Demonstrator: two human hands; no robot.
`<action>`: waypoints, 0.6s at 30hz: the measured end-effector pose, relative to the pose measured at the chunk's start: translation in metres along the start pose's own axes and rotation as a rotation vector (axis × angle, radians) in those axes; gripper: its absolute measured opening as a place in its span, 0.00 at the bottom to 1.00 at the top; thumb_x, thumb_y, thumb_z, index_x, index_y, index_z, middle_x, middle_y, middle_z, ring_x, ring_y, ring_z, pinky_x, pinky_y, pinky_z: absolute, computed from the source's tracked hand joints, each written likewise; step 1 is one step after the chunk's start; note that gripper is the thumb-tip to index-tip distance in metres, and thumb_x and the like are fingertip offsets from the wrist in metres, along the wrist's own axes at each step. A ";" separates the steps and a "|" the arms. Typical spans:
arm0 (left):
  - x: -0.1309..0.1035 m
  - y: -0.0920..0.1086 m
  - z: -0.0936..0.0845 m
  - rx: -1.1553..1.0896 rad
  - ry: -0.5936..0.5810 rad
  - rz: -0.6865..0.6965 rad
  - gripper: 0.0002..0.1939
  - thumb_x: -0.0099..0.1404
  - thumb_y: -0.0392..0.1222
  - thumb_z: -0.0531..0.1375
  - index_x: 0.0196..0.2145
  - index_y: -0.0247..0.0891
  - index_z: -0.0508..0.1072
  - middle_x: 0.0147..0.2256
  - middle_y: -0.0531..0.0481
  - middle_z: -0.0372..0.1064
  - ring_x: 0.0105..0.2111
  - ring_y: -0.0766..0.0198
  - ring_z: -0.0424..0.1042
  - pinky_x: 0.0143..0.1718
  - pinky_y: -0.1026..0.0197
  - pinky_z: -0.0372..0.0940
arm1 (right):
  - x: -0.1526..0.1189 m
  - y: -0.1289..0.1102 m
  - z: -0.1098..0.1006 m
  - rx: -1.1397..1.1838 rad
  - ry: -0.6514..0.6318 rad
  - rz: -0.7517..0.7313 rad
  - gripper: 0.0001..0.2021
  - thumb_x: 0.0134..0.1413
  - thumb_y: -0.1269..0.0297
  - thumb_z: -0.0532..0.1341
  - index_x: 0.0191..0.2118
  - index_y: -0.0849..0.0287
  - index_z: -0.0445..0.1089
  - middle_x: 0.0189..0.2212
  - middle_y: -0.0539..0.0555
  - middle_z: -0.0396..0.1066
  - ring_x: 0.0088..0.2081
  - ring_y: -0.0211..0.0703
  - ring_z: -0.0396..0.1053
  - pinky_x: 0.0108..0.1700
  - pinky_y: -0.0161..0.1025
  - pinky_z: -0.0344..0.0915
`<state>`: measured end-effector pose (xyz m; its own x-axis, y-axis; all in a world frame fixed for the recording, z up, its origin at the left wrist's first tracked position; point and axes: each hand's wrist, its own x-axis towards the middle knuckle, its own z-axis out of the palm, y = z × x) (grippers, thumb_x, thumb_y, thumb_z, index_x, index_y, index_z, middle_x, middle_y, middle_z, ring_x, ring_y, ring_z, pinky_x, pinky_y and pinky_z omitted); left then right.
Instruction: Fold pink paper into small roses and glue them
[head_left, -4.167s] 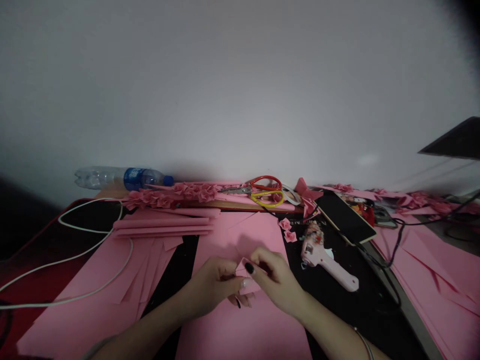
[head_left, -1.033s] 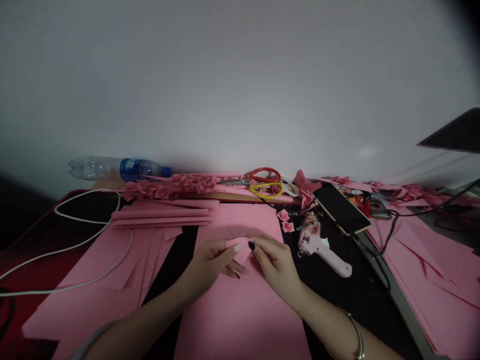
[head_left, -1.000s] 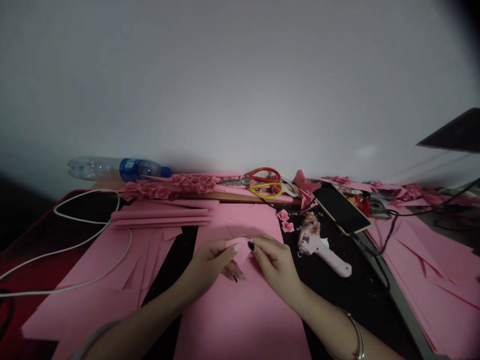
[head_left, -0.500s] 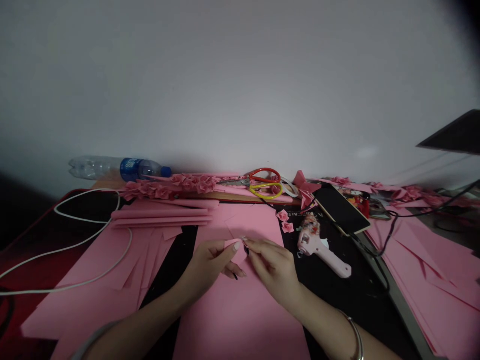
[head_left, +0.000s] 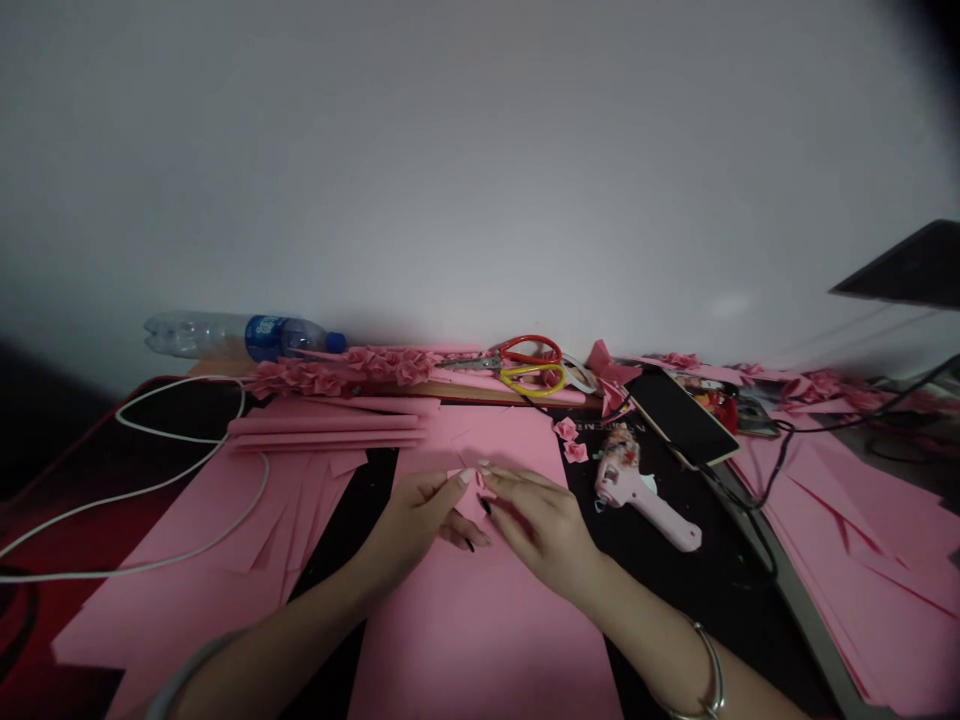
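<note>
Between my two hands is a small folded piece of pink paper [head_left: 480, 488], held above a large pink sheet [head_left: 487, 630]. The thumb and fingers of my left hand [head_left: 424, 510] pinch its left side. On its right side, the fingertips of my right hand [head_left: 540, 520] press the paper, partly hiding it. Two small pink paper roses [head_left: 575, 452] lie just beyond my right hand. The pink glue gun [head_left: 645, 500] rests on the black surface to the right.
Rolled pink paper [head_left: 326, 432] and loose sheets [head_left: 202, 540] lie left, near a white cable [head_left: 180, 566]. Scissors [head_left: 531, 366], paper flowers [head_left: 405, 366] and a plastic bottle [head_left: 277, 338] line the back. A phone [head_left: 684, 415], black cables and more pink sheets [head_left: 862, 560] are right.
My right fingertips have shifted slightly left against the small paper, and a folded edge now shows between the hands. Both hands still hold it.
</note>
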<state>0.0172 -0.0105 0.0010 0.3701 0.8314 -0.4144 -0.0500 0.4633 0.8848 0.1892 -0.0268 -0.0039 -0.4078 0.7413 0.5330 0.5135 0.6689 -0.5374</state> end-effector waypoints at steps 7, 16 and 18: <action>0.001 0.001 -0.002 -0.074 0.021 -0.034 0.19 0.55 0.55 0.60 0.29 0.33 0.69 0.18 0.49 0.71 0.19 0.64 0.72 0.24 0.64 0.66 | 0.001 -0.004 -0.001 -0.135 -0.109 -0.016 0.19 0.56 0.70 0.55 0.54 0.62 0.63 0.47 0.61 0.71 0.50 0.49 0.68 0.50 0.47 0.68; -0.002 0.008 -0.001 -0.056 -0.009 -0.005 0.14 0.52 0.47 0.64 0.28 0.32 0.73 0.21 0.51 0.73 0.21 0.68 0.73 0.25 0.69 0.65 | 0.001 -0.002 -0.003 -0.051 -0.171 0.017 0.19 0.56 0.73 0.51 0.54 0.61 0.61 0.51 0.60 0.67 0.54 0.46 0.63 0.54 0.48 0.64; -0.001 0.008 -0.002 -0.059 -0.009 0.013 0.13 0.52 0.45 0.65 0.31 0.31 0.73 0.23 0.52 0.73 0.22 0.69 0.73 0.26 0.69 0.65 | 0.001 0.002 -0.003 -0.019 -0.149 0.028 0.19 0.57 0.74 0.51 0.54 0.62 0.61 0.50 0.60 0.68 0.53 0.44 0.63 0.54 0.46 0.64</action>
